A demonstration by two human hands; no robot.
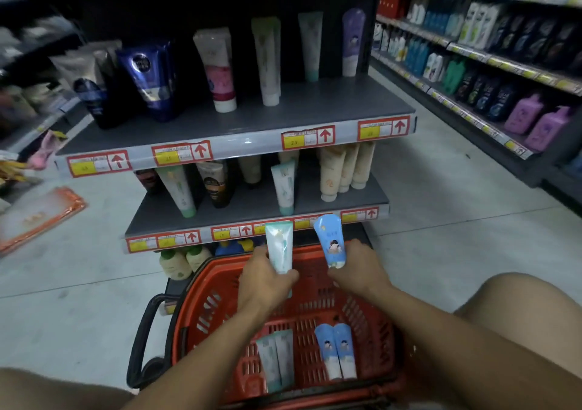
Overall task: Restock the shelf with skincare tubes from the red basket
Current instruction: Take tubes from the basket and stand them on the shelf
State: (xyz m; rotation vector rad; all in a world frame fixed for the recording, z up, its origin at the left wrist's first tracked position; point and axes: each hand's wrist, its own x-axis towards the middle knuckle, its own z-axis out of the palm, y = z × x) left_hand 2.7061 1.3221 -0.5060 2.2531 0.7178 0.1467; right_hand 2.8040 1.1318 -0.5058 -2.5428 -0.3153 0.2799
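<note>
The person is crouching in front of a low shelf unit, with the red basket sitting on the floor between the knees. The left hand is gripping a pale green-and-white tube near its lower end, fingers curled round it and holding it upright. The right hand is gripping a blue tube printed with a cartoon figure in the same way. Both tubes are rising just in front of the middle shelf, near its price-label strip.

Two more green-and-white tubes and two more blue tubes are lying side by side in the basket's near end, so the restocking is looking only partly done.

The risk from here is in the placing. Tubes on the middle shelf are standing on their caps and leaning, so a nudge from either incoming tube could be tipping a neighbour over. Carrying one in each hand is also leaving no free hand to steady a row. A matching green-and-white tube is standing just beyond; where the blue one belongs is harder to judge.
</note>
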